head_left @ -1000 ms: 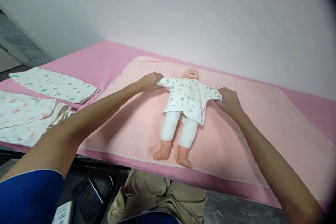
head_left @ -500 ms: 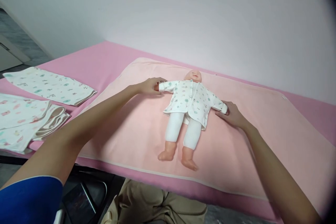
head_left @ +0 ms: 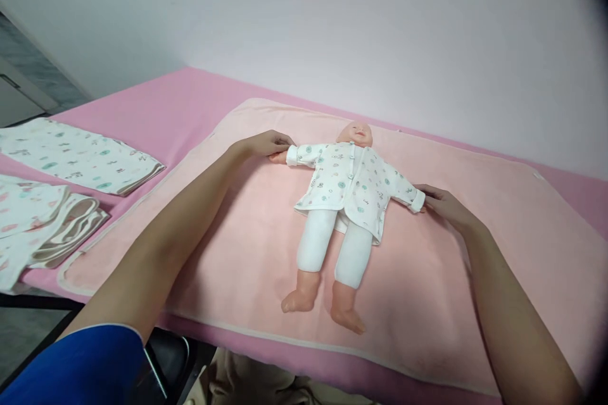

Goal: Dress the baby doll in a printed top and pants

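Observation:
A baby doll (head_left: 344, 202) lies on its back on a peach towel (head_left: 247, 234), arms spread. It wears a white printed jacket and white leggings, and its feet are bare. My left hand (head_left: 263, 144) is curled round the doll's hand at the end of the sleeve on the left. My right hand (head_left: 444, 205) reaches the other cuff, its fingertips pinched on the doll's hand there. Both of my forearms stretch across the towel.
The towel covers a pink table (head_left: 156, 114) set against a pale wall. Folded printed baby clothes (head_left: 80, 158) and a second pile (head_left: 38, 215) lie at the table's left end. My blue sleeve shows at bottom left.
Both hands have slid outward from the jacket sleeves to the doll's hands. The doll's arm on the right now slopes lower. The view has shifted slightly left and down.

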The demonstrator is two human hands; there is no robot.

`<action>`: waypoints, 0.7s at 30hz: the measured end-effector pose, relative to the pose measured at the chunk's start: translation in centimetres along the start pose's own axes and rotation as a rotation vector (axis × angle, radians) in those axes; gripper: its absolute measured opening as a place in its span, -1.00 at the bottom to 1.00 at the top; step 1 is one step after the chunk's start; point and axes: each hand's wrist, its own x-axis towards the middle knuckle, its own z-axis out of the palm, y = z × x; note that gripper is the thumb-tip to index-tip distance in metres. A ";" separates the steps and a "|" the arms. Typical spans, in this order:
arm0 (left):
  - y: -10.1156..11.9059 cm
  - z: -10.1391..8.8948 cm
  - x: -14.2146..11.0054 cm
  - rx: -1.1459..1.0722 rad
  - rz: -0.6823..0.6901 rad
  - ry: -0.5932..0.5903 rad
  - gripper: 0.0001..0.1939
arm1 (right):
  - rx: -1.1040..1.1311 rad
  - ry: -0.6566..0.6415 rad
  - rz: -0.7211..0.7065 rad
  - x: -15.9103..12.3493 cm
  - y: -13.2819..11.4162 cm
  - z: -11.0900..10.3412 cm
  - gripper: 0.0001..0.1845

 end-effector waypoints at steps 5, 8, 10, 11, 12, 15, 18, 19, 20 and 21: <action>-0.3 -0.3 -0.7 -0.044 0.083 0.195 -0.52 | 0.054 0.017 0.025 -0.2 -0.2 0.0 -0.44; -0.4 -0.8 -0.9 0.008 0.045 0.051 -0.50 | 0.062 0.004 -0.004 -0.3 -0.3 -0.2 -0.44; -0.1 -0.7 -0.7 0.043 0.025 -0.030 -0.45 | 0.039 0.018 -0.009 -0.1 -0.1 0.0 -0.44; 0.0 -0.5 -0.5 0.059 0.014 -0.036 -0.43 | 0.034 0.031 -0.009 0.1 0.0 0.1 -0.44; 0.2 -0.2 -0.2 0.078 0.003 -0.020 -0.42 | 0.035 0.050 -0.006 0.4 0.1 0.3 -0.43; 0.5 0.6 0.5 0.146 0.005 0.083 -0.52 | 0.051 0.120 0.023 1.1 0.5 1.2 -0.46; 0.3 0.3 0.3 0.197 0.059 0.207 -0.58 | 0.058 0.200 0.023 1.5 0.7 2.0 -0.52; 0.2 0.0 0.1 0.204 0.073 0.242 -0.59 | 0.060 0.220 0.010 1.5 0.7 2.1 -0.53; 0.1 -0.4 -0.2 0.209 0.077 0.262 -0.59 | 0.060 0.232 -0.005 1.5 0.7 2.2 -0.53; 0.0 -0.9 -0.5 0.212 0.072 0.258 -0.59 | 0.055 0.231 -0.018 1.5 0.7 2.1 -0.53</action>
